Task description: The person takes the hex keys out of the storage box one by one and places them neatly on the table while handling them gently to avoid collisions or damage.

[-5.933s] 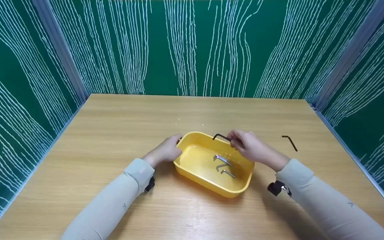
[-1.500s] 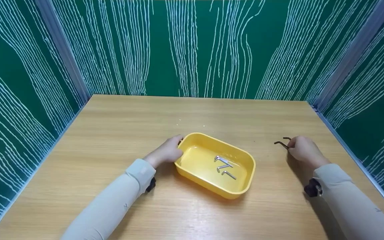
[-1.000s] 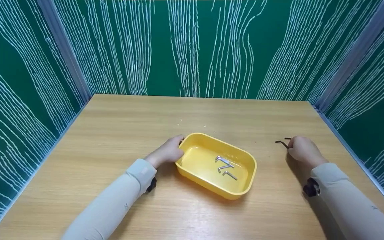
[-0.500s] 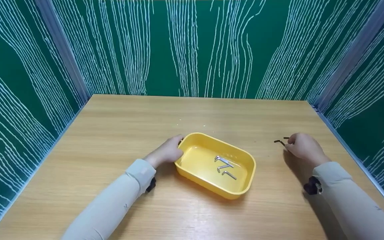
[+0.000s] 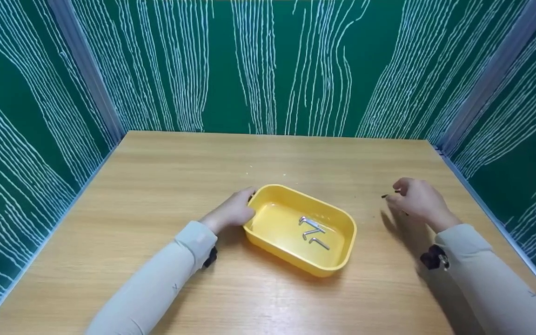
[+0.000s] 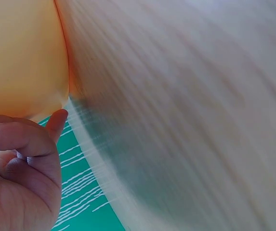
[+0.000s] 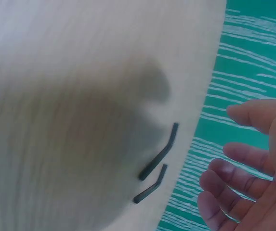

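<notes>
On the left, my left hand [image 5: 233, 209] grips the near-left end of a yellow plastic bin [image 5: 291, 258], thumb at the rim. The left wrist view shows its curled fingers [image 6: 19, 137] against the bin wall. Inside the bin lie several silver hex keys [image 5: 319, 243]. My right hand [image 5: 419, 200] hovers over the right side of the table, fingers spread and holding nothing. Below it two black hex keys, a longer one [image 7: 155, 161] and a shorter one [image 7: 148, 192], rest side by side on the tabletop; in the head view the hand mostly covers them.
The wooden table [image 5: 179, 158] is enclosed by green panels [image 5: 221, 70] with white wavy lines at the back and both sides. Small white specks lie behind the bin.
Earlier the right hand carried a black hex key from over the bin to the right, beside the other one. Now its fingers have released the key and lifted. The left hand stays put.
</notes>
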{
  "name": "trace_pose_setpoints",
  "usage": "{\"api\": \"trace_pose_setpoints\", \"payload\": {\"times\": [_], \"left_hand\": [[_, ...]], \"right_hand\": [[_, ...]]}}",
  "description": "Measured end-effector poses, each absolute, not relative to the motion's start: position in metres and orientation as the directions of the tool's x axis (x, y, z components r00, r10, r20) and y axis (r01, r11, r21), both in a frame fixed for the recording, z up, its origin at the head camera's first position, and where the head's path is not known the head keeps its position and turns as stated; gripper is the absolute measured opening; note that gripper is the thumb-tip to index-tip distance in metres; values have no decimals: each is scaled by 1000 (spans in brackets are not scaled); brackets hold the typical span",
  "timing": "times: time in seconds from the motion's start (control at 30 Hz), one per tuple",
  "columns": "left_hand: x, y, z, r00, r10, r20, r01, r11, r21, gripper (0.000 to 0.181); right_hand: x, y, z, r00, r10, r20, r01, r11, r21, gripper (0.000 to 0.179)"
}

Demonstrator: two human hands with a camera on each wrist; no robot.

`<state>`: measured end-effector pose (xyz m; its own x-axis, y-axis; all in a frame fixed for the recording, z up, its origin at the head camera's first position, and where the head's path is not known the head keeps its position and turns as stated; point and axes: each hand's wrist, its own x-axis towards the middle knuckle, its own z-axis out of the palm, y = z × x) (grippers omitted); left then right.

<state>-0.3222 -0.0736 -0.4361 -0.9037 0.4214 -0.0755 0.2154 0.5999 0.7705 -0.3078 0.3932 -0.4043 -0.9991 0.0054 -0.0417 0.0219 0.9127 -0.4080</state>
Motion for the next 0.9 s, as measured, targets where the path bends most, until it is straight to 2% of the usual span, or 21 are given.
{"api": "trace_pose_setpoints", "payload": {"times": [0.17, 0.4, 0.9], "left_hand": [[-322, -73, -435, -905, 416, -85, 203, 599, 775, 58], [-320, -73, -435, -907, 413, -81, 207, 607, 767, 51], [-319, -73, -435, -906, 416, -75, 210, 597, 775, 56]], "right_hand": [[-304, 379, -396, -999, 0, -32, 14, 909, -417, 57], [-301, 365, -391, -992, -100, 74, -122, 904, -411, 54], [-290, 323, -376, -979, -176, 106, -205, 873, -443, 40]]}}
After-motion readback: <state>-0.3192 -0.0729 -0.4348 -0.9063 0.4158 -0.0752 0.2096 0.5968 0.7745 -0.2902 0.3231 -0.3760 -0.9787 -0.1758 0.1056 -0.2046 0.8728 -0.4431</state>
